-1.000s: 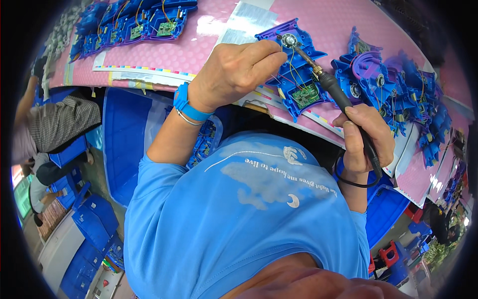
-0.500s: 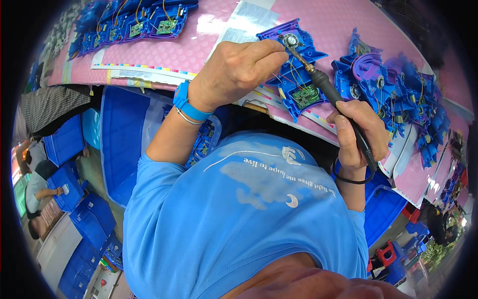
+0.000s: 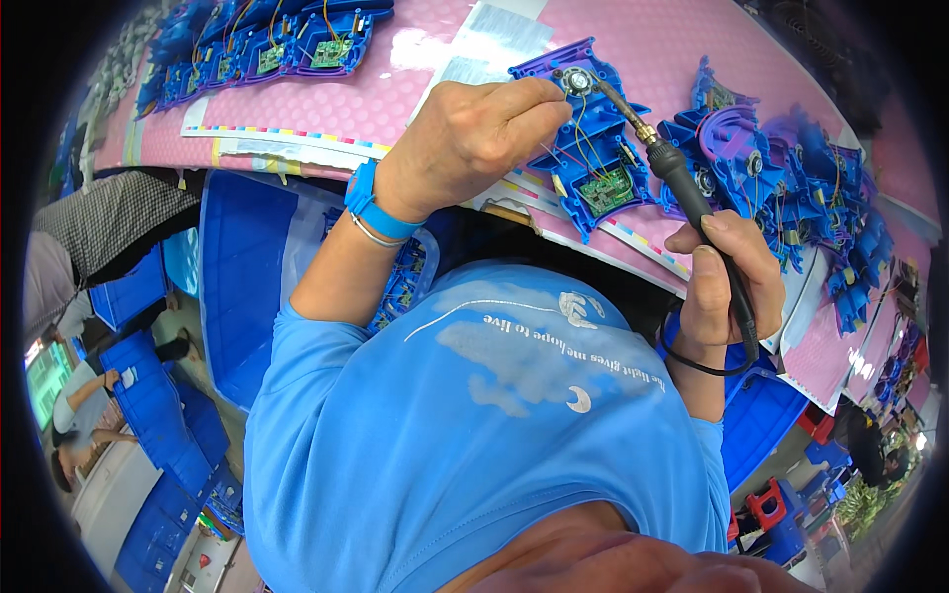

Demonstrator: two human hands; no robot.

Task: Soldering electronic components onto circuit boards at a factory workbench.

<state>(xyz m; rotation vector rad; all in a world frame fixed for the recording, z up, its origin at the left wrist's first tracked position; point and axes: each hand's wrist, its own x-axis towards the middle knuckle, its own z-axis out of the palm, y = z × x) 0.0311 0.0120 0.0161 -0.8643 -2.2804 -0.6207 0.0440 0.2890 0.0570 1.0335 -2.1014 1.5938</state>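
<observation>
Right hand grip holds soldering iron.

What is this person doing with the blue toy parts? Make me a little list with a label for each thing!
left hand: fingertips pinch at the round silver part at the top of the blue plastic shell
right hand: grips the black soldering iron, tip at that silver part
inside the shell: green circuit board with thin wires
table: pink mat
right of shell: heap of more blue shells
far left: row of shells with boards
wrist: blue band
</observation>
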